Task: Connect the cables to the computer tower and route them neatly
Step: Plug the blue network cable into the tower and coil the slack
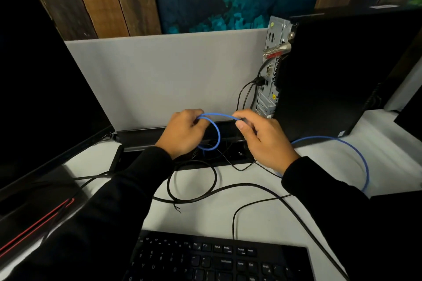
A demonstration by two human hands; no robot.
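Right now both hands are pinching the blue cable: left hand gathering its loop, right hand nearer the tower's rear ports at one o'clock

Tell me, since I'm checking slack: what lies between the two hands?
In the head view, only a short stretch of blue cable spans from the left hand to the right hand.
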